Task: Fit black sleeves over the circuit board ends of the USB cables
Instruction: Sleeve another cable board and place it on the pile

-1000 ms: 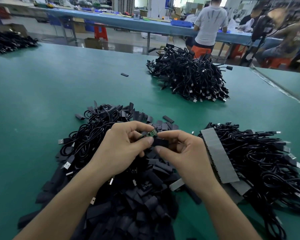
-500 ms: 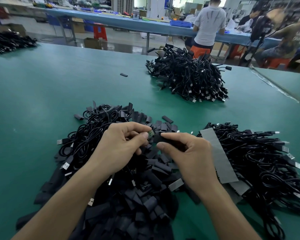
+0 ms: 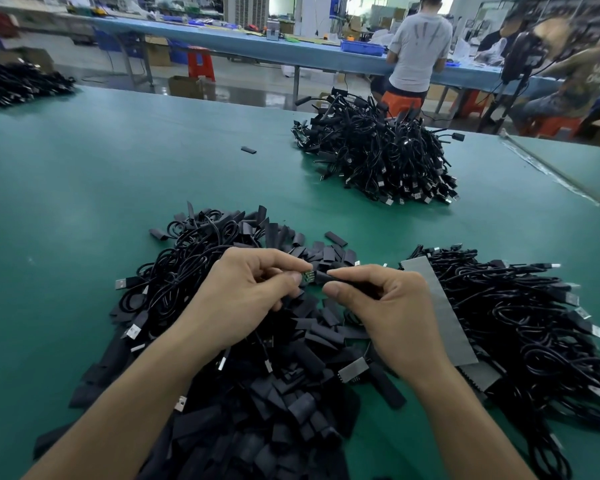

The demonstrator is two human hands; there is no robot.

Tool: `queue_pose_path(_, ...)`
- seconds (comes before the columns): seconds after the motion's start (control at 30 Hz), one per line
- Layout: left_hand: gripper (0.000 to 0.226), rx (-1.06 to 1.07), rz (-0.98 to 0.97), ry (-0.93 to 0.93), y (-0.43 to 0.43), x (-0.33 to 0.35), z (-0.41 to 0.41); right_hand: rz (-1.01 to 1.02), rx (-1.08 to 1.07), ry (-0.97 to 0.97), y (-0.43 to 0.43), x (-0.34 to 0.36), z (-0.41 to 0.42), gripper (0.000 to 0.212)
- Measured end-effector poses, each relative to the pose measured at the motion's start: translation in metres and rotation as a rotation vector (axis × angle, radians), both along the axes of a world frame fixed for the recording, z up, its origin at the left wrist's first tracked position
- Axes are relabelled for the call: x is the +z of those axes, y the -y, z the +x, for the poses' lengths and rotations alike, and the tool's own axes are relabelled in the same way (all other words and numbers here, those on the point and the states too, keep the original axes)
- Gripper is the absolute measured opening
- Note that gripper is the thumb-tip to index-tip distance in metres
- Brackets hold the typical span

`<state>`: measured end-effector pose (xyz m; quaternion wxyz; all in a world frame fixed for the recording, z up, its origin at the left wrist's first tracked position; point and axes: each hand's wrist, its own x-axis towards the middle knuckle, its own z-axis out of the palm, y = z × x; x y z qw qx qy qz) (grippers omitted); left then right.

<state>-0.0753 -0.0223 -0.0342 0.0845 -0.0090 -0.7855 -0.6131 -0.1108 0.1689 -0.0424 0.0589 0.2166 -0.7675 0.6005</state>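
Found left hand (image 3: pixel 236 299) curled, thumb and forefinger pinching a small green board (image 3: pixel 308 276) at a cable's end. Found right hand (image 3: pixel 392 320) curled too, thumb and forefinger pinching a black sleeve (image 3: pixel 327 277), its mouth at the board's edge; cannot tell how far on. Noted both hands close together, fingertips nearly meeting, just above the sleeve pile (image 3: pixel 274 403).

Noted board flat and rigid, with pale contacts. Noted sleeve as a matte, flattened tube. Recorded pile as loose, short, flat black tubes, thickest on its near side.

Recorded thin coiled black cables (image 3: pixel 187 268) with metal plugs on the pile's far-left part, beneath the left hand. Logged a second cable spread (image 3: pixel 520 327) right of the pile, with grey toothed strips (image 3: pixel 437 306) along the side nearest the pile. Logged a tall cable heap (image 3: pixel 378 157) well beyond the pile, and one stray sleeve (image 3: pixel 248 150) also beyond it.

Noted smooth green table (image 3: pixel 84 202) bare left of the pile and between pile and heap. Noted table edge just behind the heap.
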Motion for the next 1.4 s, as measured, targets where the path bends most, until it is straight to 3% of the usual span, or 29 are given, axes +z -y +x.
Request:
queue_pose_path(0.33, 0.028, -0.030, -0.130, 0.022, 0.000, -0.004, -0.002, 0.092, 0.041, -0.033, -0.006, 0.001, -0.003, 0.021)
queue_pose_path(0.77, 0.031, -0.031, -0.127, 0.018, -0.002, -0.003, -0.002, 0.111, 0.032, -0.054, -0.008, 0.003, -0.003, 0.022)
queue_pose_path(1.07, 0.021, -0.070, -0.119, 0.036, -0.001, -0.002, 0.001, 0.178, 0.062, -0.024, -0.010, 0.002, -0.003, 0.025)
queue_pose_path(1.4, 0.018, -0.170, -0.138, 0.136, 0.004, 0.002, 0.001, 0.281, 0.090, 0.017, -0.012, 0.004, -0.004, 0.021)
